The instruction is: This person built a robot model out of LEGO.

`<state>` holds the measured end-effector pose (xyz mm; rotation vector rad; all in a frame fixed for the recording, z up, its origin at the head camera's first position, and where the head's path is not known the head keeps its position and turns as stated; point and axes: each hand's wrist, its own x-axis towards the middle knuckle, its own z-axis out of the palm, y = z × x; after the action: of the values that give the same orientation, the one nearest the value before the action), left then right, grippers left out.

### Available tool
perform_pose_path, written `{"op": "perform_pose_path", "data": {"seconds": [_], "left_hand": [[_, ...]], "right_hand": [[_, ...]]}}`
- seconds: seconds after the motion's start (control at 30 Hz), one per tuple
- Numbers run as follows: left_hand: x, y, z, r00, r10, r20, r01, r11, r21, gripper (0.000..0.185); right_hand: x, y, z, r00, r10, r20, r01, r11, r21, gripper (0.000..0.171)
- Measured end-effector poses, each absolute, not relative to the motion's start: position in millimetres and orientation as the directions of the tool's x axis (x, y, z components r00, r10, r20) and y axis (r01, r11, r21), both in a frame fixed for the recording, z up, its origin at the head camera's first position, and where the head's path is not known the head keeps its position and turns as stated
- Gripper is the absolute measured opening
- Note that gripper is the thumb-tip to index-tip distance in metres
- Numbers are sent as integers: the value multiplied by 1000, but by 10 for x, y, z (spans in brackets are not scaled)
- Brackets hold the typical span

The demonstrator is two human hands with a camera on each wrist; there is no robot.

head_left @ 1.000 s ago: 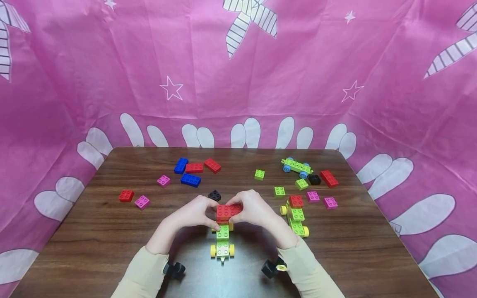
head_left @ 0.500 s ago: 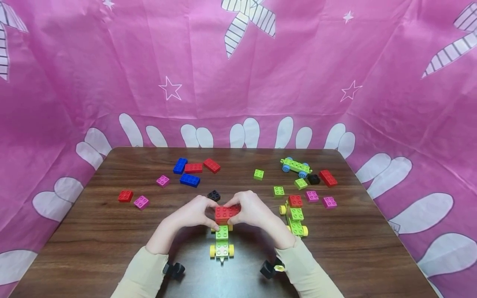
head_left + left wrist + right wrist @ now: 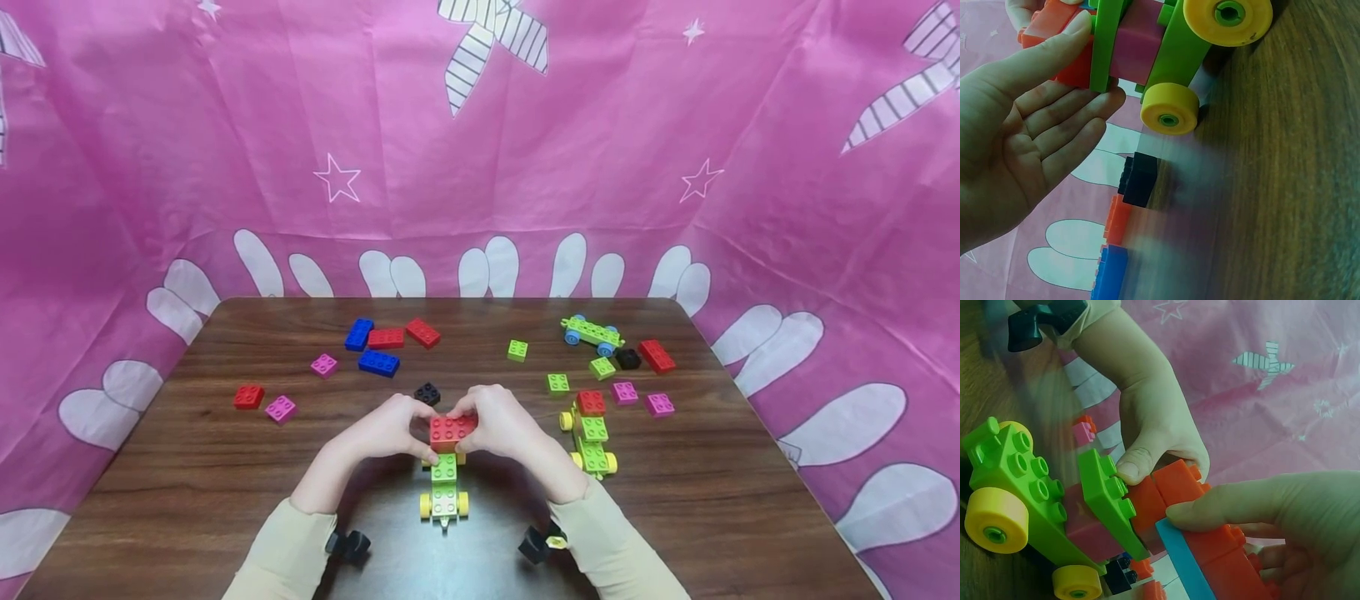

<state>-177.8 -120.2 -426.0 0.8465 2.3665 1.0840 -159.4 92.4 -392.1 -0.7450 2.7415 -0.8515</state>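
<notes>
The left hand (image 3: 390, 427) and right hand (image 3: 501, 421) both pinch red toy bricks (image 3: 447, 429) atop a yellow-wheeled green toy car (image 3: 444, 500), which stands on the bench (image 3: 187, 467); the right hand also touches a blue piece (image 3: 1184, 559) among the bricks.

Bright and even in the head view, the pink cloth (image 3: 525, 150) well lit, and there's a pale sheen across the near middle of the tabletop (image 3: 442, 575)! Soft shadows darken the wood beside both forearms (image 3: 326, 475). Over to the wrist views: dimmer, murkier, tinted greenish (quite the drop). On the left, milky reflections smear the wood while the yellow wheels (image 3: 1169, 109) read crisply; on the right, the backdrop looks hazy.
</notes>
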Motion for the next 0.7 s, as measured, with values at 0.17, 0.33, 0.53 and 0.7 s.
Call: {"op": "perform_pose_path", "data": {"seconds": [0.17, 0.33, 0.53, 0.7], "left_hand": [[-1776, -1204, -4266, -733, 673, -102, 360, 511, 781, 40], [-1777, -1206, -4269, -729, 677, -101, 360, 504, 785, 39], [-1776, -1202, -4264, -726, 679, -103, 353, 498, 792, 38], [-1779, -1207, -4263, -724, 683, -97, 352, 487, 799, 39]], "right_hand": [[-1596, 922, -3956, -863, -504, -8, -411, 712, -570, 30], [-1597, 927, -3955, -863, -506, -15, -401, 702, -588, 29], [-1602, 932, -3933, -860, -509, -33, -387, 693, -608, 28], [-1597, 915, -3929, -865, -501, -21, -393, 703, -592, 28]]}}
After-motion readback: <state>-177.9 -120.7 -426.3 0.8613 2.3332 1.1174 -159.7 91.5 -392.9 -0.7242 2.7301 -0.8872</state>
